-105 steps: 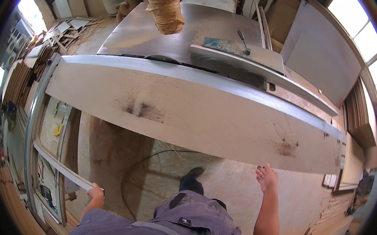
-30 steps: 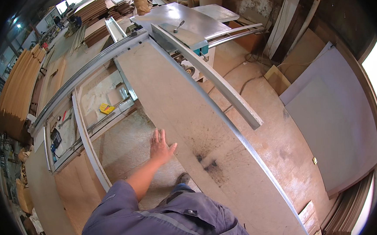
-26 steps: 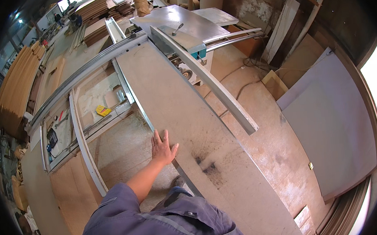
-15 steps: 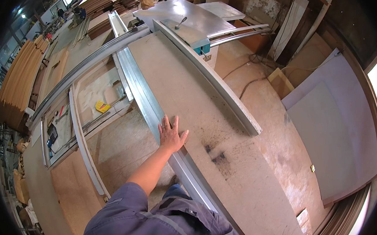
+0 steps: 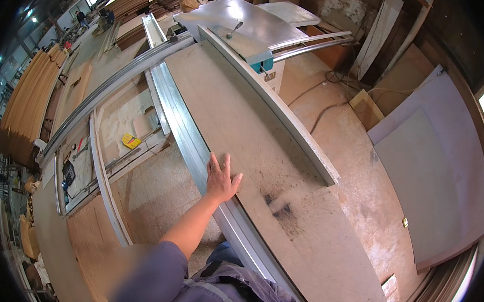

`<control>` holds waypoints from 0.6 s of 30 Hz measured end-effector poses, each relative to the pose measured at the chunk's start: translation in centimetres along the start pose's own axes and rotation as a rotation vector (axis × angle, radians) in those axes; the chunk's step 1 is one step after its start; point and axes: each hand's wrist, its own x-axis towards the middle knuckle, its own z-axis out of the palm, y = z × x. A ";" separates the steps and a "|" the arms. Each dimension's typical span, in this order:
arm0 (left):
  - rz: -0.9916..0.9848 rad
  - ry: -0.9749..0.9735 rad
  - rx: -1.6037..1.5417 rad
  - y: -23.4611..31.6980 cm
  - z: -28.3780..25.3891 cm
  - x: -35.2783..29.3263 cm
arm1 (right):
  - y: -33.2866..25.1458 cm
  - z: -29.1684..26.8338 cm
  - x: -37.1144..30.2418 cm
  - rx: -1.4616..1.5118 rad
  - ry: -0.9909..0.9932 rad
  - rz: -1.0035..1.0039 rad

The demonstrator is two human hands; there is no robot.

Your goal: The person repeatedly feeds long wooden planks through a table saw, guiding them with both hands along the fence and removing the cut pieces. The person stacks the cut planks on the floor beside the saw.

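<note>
A long grey-brown board [image 5: 239, 117] lies lengthwise in front of me, with dark smudges on its nearer part. My left hand [image 5: 220, 181] rests palm down on the board's left edge, its fingers stretched out and thumb apart, holding nothing. Along that edge runs a shiny metal rail [image 5: 179, 119], right beside the hand. A straight fence bar [image 5: 275, 101] stands along the right part of the board. My right hand is out of view.
A grey metal machine table [image 5: 227, 14] with a small lever stands beyond. Left are frame bars [image 5: 103, 177], a yellow object [image 5: 131, 141] and a stack of brown sheets [image 5: 28, 110]. A pale panel [image 5: 440, 176] leans at right; a cable [image 5: 329, 108] crosses the floor.
The view has shifted slightly. My left hand stays on the board's edge, its fingers a little closer together. Fingertips that showed at the lower edge have left the view.
</note>
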 end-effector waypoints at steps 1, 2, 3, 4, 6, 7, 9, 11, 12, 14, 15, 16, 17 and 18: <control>-0.005 -0.013 -0.001 0.1 -0.1 0.3 | -0.5 -0.7 0.9 -0.208 0.091 -0.100; -0.011 -0.024 0.001 0.2 -0.3 0.4 | -1.1 -1.3 2.1 -0.415 0.182 -0.201; -0.017 -0.034 0.004 0.4 -0.4 0.5 | -1.4 -1.5 2.9 -0.619 0.262 -0.306; -0.034 -0.026 -0.001 0.5 -0.5 0.4 | -1.8 -1.7 3.8 -0.827 0.367 -0.397; -0.089 0.010 0.002 0.2 -0.9 -0.1 | -18.8 -2.5 1.1 -0.485 0.389 -0.100; -0.132 0.024 -0.014 0.6 -0.7 -0.1 | -21.7 -2.6 1.4 -0.580 0.530 -0.282; -0.221 0.066 -0.033 0.9 -0.5 0.3 | -25.1 -2.8 4.7 -0.746 0.812 -0.639; -0.251 0.038 -0.057 1.0 -0.2 0.6 | -26.9 -3.0 9.9 -0.833 1.065 -1.017; -0.267 0.025 -0.071 1.1 0.0 0.9 | -27.5 -3.2 10.9 -0.793 0.837 -0.874; -0.277 0.021 -0.067 0.7 0.2 0.6 | -31.4 -3.2 11.7 -0.717 0.365 -0.601; -0.279 0.018 -0.067 0.7 0.2 0.7 | -31.8 -2.6 13.0 -0.722 0.338 -0.536; -0.263 0.011 -0.040 0.6 0.1 0.5 | -32.0 -2.0 13.1 -0.687 0.344 -0.547; -0.244 0.002 -0.014 0.7 -0.1 0.4 | -32.1 -1.4 12.9 -0.652 0.350 -0.554; -0.224 -0.007 0.012 0.7 -0.1 0.4 | -32.1 -1.0 12.9 -0.614 0.356 -0.560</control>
